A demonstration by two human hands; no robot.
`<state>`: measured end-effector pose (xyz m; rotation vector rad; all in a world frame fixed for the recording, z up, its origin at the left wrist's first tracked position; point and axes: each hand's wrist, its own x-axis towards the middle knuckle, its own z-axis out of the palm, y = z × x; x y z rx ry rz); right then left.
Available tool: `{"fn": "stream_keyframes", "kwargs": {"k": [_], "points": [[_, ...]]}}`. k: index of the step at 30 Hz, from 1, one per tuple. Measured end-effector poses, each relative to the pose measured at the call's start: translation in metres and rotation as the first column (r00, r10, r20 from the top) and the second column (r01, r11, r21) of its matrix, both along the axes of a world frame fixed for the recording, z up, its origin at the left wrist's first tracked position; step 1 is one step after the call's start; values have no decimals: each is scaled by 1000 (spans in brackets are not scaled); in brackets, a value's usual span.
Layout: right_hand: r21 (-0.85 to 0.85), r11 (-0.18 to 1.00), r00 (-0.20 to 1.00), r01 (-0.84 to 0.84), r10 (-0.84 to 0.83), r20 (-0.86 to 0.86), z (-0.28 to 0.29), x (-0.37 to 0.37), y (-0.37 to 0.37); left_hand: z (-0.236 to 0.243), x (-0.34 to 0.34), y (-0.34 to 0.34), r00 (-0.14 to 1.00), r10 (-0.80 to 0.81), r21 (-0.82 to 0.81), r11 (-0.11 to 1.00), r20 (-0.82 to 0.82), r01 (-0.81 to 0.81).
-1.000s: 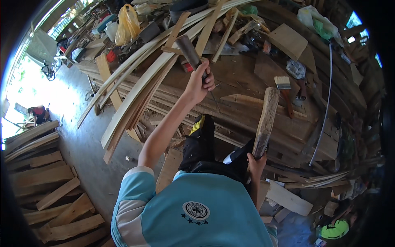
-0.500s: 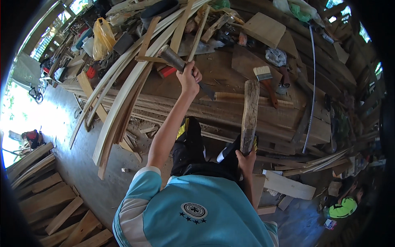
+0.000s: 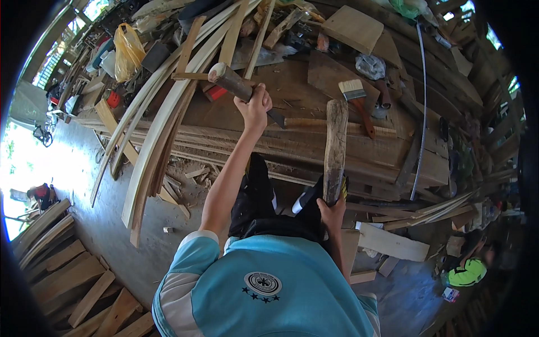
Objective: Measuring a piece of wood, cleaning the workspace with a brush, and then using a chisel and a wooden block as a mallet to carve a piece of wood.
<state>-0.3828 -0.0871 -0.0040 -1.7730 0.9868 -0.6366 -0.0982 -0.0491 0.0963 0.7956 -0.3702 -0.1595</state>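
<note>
My left hand [image 3: 254,106] grips the thick round wooden handle [image 3: 227,78] of a chisel-like tool, its dark flat blade [image 3: 275,117] angled down at the left end of a narrow wood strip [image 3: 306,124] on the bench; whether they touch, I cannot tell. Lower right, my right hand [image 3: 331,209] is wrapped round the bottom of a rough upright wooden baton [image 3: 336,140]. Beyond the baton lies a wide paintbrush [image 3: 359,101] with a brown handle.
The cluttered plank bench [image 3: 382,157] holds long pale strips [image 3: 163,129], a board [image 3: 353,31] and a yellow bag [image 3: 128,53]. Offcuts [image 3: 84,281] are stacked lower left. People are at the far left [image 3: 40,196] and in bright green [image 3: 466,272] at lower right.
The view has shifted, so the bench contents sit further left in the picture. My left hand has come down relative to the bench, tilting the tool's blade toward the narrow strip.
</note>
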Motion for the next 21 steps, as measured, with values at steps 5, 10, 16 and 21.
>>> {"fn": "stream_keyframes", "kwargs": {"k": [5,10,16,21], "points": [[-9,1000,1000,6,-6,-4,-2,0,0,1,2,-1,1000,21,-13,1000,-11,-21],[-13,1000,1000,-8,8,0,-6,-1,-3,-1,9,10,996,64,-18,998,-60,-65],[-5,1000,1000,-11,11,14,-2,0,-2,-5,15,19,991,47,-136,989,-124,-63],[-3,1000,1000,2,-2,24,-3,0,-1,-10,17,17,987,26,-149,988,-158,-49]]}}
